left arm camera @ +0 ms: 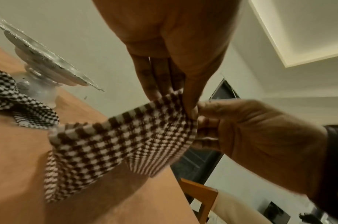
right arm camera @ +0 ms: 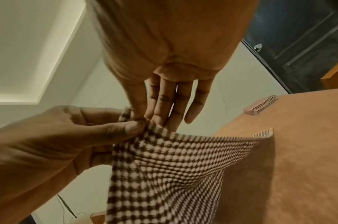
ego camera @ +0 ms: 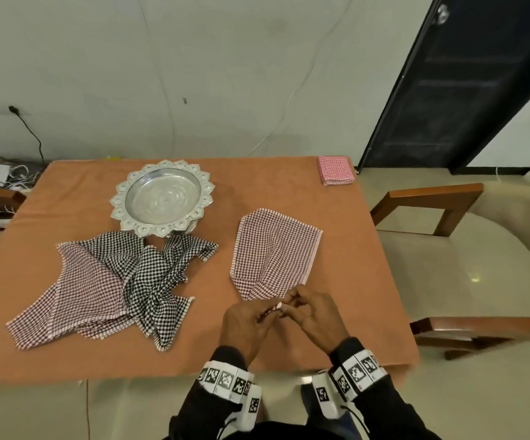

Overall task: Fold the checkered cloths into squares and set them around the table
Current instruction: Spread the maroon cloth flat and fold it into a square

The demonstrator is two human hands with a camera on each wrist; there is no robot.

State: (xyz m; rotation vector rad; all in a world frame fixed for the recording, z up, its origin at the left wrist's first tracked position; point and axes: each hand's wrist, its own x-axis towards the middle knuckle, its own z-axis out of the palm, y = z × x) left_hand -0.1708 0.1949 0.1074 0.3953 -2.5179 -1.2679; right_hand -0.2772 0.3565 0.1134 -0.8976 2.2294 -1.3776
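Note:
A maroon-and-white checkered cloth (ego camera: 275, 253) lies half folded on the table's right side, its near end lifted. Both hands meet at that near edge. In the left wrist view my left hand (left arm camera: 185, 106) pinches the cloth (left arm camera: 116, 144) between thumb and fingertips. My right hand (right arm camera: 143, 117) pinches the same edge of the cloth (right arm camera: 164, 174) right beside it, its other fingers straight. From the head view the left hand (ego camera: 258, 315) and right hand (ego camera: 301, 304) touch each other. A folded red checkered square (ego camera: 335, 170) sits at the far right corner.
A loose pile of red and black checkered cloths (ego camera: 120, 281) lies at the left. Behind it stands an ornate silver pedestal tray (ego camera: 162, 198). The table (ego camera: 336, 281) has an orange cover. A wooden-armed chair (ego camera: 448, 265) is at the right.

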